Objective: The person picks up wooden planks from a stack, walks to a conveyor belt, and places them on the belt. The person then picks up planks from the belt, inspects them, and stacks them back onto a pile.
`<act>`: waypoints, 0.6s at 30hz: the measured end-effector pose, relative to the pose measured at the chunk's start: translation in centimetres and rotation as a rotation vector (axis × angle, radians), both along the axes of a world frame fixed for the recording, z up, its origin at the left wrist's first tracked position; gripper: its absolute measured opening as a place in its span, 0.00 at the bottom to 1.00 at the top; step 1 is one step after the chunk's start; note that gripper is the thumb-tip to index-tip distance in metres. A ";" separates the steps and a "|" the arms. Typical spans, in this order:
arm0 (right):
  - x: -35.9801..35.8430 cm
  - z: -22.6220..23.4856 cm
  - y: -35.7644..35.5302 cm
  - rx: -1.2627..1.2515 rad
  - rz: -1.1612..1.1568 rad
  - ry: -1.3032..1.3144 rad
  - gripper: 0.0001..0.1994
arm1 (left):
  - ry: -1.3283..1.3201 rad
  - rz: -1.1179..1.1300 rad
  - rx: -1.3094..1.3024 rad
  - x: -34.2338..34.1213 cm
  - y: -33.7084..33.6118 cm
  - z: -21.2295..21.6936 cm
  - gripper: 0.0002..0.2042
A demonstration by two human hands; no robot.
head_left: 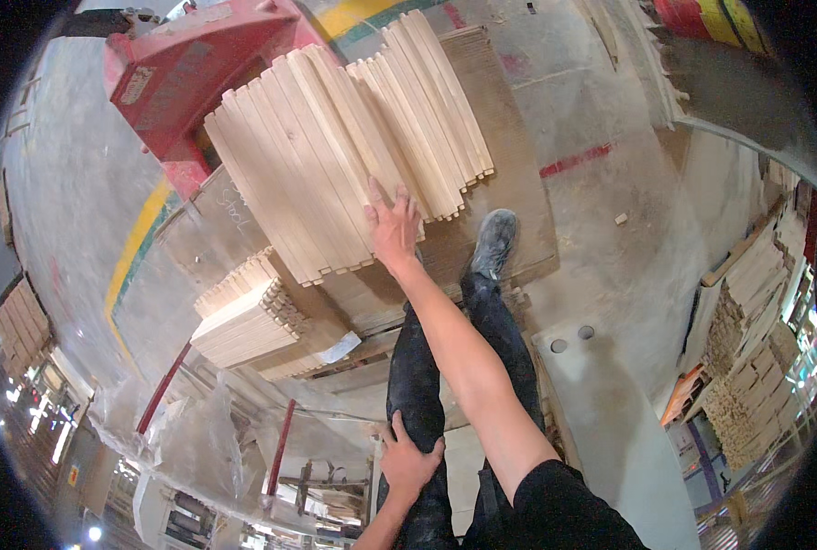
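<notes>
From where I stand, the pale wooden strips point(294, 165) lie side by side on brown cardboard point(526, 215), in front of the person's feet. The right grip point(395, 223) is spread, fingers apart, seemingly resting on the strips' near ends without clamping any. The left grip point(410, 466) lies loosely open against the left leg point(415, 394). I'd judge the step in hand to be steadying or arranging the strips; the next move calls for fingertips pressed evenly along those ends. A smaller bundle point(252, 321) sits to the left. Handwriting marks the cardboard, and faded lettering and a pale label show on the red machine point(188, 87) beyond.
</notes>
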State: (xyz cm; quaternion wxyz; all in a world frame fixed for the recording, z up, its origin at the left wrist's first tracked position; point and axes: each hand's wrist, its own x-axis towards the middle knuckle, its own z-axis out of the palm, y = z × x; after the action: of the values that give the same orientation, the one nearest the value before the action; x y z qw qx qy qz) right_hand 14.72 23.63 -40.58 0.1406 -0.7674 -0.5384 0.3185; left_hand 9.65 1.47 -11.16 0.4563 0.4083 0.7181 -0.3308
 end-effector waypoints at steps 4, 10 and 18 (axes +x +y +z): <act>2.0 -0.6 0.1 0.027 0.197 -0.053 0.28 | 0.023 0.031 -0.071 1.0 0.8 0.0 0.48; 11.9 -6.2 1.7 -0.012 -0.058 -0.100 0.36 | 0.040 0.097 -0.126 2.5 2.3 0.1 0.46; 19.9 -15.3 7.1 -0.114 -0.085 -0.142 0.49 | -0.021 0.144 -0.033 2.8 3.3 -1.4 0.45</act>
State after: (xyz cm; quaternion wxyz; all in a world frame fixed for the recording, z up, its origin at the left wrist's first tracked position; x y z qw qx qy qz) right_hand 34.60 30.77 -55.91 0.0714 -0.8171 -0.4948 0.2870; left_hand 12.45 4.81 -12.58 0.4932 0.3516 0.7351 -0.3046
